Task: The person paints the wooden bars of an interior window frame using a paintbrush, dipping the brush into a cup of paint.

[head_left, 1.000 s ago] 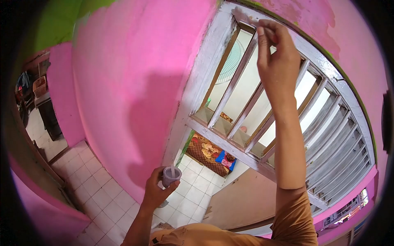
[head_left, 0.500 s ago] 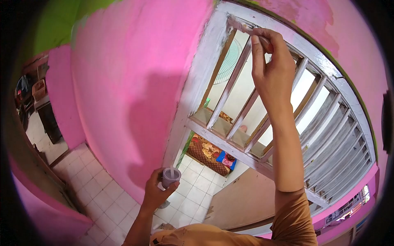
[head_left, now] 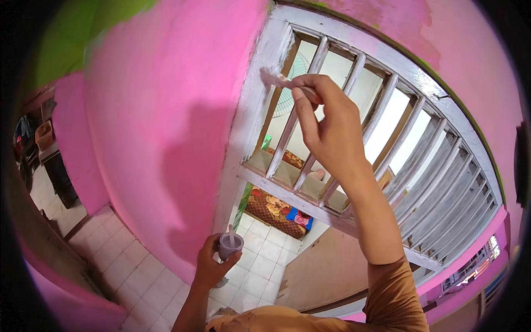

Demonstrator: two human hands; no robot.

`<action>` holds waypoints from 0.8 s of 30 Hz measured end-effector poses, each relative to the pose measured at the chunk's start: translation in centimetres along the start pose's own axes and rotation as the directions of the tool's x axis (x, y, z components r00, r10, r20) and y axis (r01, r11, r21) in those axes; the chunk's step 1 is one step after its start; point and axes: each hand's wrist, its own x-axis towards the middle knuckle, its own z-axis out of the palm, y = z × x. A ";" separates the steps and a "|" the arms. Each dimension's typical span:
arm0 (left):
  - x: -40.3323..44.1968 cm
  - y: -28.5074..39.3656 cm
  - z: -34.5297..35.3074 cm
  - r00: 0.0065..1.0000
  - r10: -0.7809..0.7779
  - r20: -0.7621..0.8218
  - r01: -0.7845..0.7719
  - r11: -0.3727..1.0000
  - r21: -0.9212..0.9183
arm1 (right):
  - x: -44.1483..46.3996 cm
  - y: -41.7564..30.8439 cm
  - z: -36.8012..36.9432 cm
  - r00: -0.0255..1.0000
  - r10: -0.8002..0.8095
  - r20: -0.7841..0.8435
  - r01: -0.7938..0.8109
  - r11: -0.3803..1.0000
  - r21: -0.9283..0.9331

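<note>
My right hand is raised and closed around the handle of a paintbrush. The bristles lie at the left upright of the white-painted frame; whether they press on it I cannot tell for sure. Slanted bars of the opening run behind and to the right of this hand. Lower down, my left hand grips a small cup with greyish paint in it. A pale stick stands in the cup, leaning on its rim.
A pink wall adjoins the frame on the left. Through the bars a fan shows. Below are a patterned mattress with a blue item, white floor tiles and a brown panel. A doorway with furniture is far left.
My right hand has brought the brush down and left, from the frame's top inner corner to the left upright. The left hand still holds the cup, almost unmoved. The view has shifted slightly.
</note>
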 end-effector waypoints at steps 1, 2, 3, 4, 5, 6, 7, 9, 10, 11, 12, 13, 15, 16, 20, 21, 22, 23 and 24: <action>0.0 0.0 0.0 1.000 -0.001 0.001 0.001 1.000 0.007 | 0.1 0.2 -0.4 1.000 -0.001 -0.003 0.001 1.000 -0.004; -0.1 0.1 0.0 1.000 -0.003 0.002 0.003 1.000 0.014 | 0.2 0.6 -1.0 0.996 -0.024 -0.090 0.024 1.000 0.001; -0.1 0.1 0.1 1.000 -0.001 0.003 0.001 1.000 0.013 | 0.3 1.1 -1.6 0.983 -0.045 -0.177 0.047 0.999 0.005; -0.2 0.0 0.1 1.000 -0.015 0.007 0.015 1.000 0.013 | 0.7 1.0 -2.7 0.976 -0.029 -0.215 0.033 0.999 0.017; -0.2 0.0 0.0 1.000 -0.029 0.010 0.029 0.999 0.015 | 1.1 1.1 -3.9 0.963 -0.078 -0.260 0.058 0.995 -0.083; -0.1 0.0 0.0 1.000 -0.029 0.009 0.029 0.999 0.016 | 1.5 1.1 -5.2 0.946 -0.130 -0.297 0.077 0.980 -0.183; -0.1 -0.1 0.1 1.000 -0.019 0.004 0.019 1.000 0.019 | 1.9 1.2 -6.4 0.948 -0.137 -0.287 0.077 0.975 -0.208; -0.2 -0.2 0.2 1.000 -0.019 0.001 0.019 1.000 0.017 | 2.7 1.0 -8.0 0.943 -0.167 -0.287 0.092 0.963 -0.255; 0.0 -0.3 0.3 1.000 -0.006 0.015 0.006 1.000 0.011 | 3.0 0.5 -8.4 0.956 -0.099 -0.276 0.035 0.974 -0.226; 0.0 -0.3 0.5 0.999 0.008 0.031 -0.008 1.000 0.004 | 3.2 0.1 -8.6 0.960 -0.142 -0.240 0.074 0.960 -0.269; 0.1 -0.4 0.6 0.999 0.003 0.037 -0.003 1.000 0.000 | 3.4 -0.1 -8.6 0.962 -0.184 -0.203 0.115 0.944 -0.310; 0.1 -0.4 0.8 0.999 0.010 0.038 -0.010 1.000 -0.013 | 3.6 0.2 -8.3 0.963 -0.181 -0.199 0.112 0.943 -0.314; 0.1 -0.2 1.1 0.999 0.016 0.042 -0.015 1.000 -0.025 | 3.7 1.0 -7.9 0.955 -0.285 -0.079 0.245 0.912 -0.330; 0.2 0.1 1.1 0.999 0.006 0.053 -0.004 1.000 -0.021 | 3.5 1.1 -7.9 0.956 -0.282 -0.079 0.241 0.911 -0.334; 0.4 -0.3 1.4 0.998 0.028 0.059 -0.028 1.000 -0.008 | 3.1 0.8 -8.2 0.979 -0.163 -0.119 0.108 0.922 -0.371; 0.4 -0.2 1.5 0.998 0.027 0.057 -0.027 1.000 -0.008 | 3.2 1.0 -8.1 0.967 -0.206 -0.152 0.146 0.931 -0.335; 0.5 -0.1 1.5 0.998 0.020 0.065 -0.020 1.000 -0.007 | 3.2 1.2 -7.8 0.951 -0.245 -0.188 0.182 0.936 -0.300; 0.5 0.0 1.5 0.997 0.013 0.076 -0.013 1.000 -0.004 | 3.0 1.5 -7.4 0.959 -0.232 -0.164 0.175 0.936 -0.305; 0.5 0.2 1.6 0.997 0.013 0.082 -0.013 1.000 -0.001 | 2.7 1.8 -6.9 0.965 -0.221 -0.141 0.169 0.935 -0.312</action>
